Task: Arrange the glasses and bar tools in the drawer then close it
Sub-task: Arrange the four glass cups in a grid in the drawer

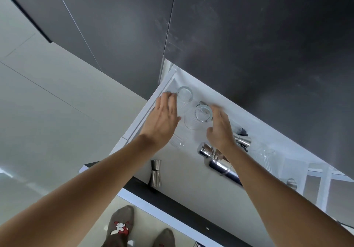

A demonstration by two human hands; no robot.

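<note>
The white drawer point(191, 185) stands pulled out below dark cabinet fronts. A clear glass point(185, 93) stands in its far left corner, and my left hand point(162, 120) lies spread beside it with blurred fingertips against its left side. A ribbed glass point(202, 114) stands next to it, and my right hand point(220, 129) cups its right side between fingers and thumb. Another clear glass point(177, 141) shows under my left wrist. A steel jigger point(156, 173) stands near the drawer front. A steel shaker point(214, 160) lies partly under my right forearm.
A second steel piece point(243, 140) and a dark tool point(241, 131) lie behind my right hand. Clear glassware point(266, 154) and a small steel item point(291, 183) sit further right. The dark drawer front point(172, 202) is near my socked feet point(120, 225).
</note>
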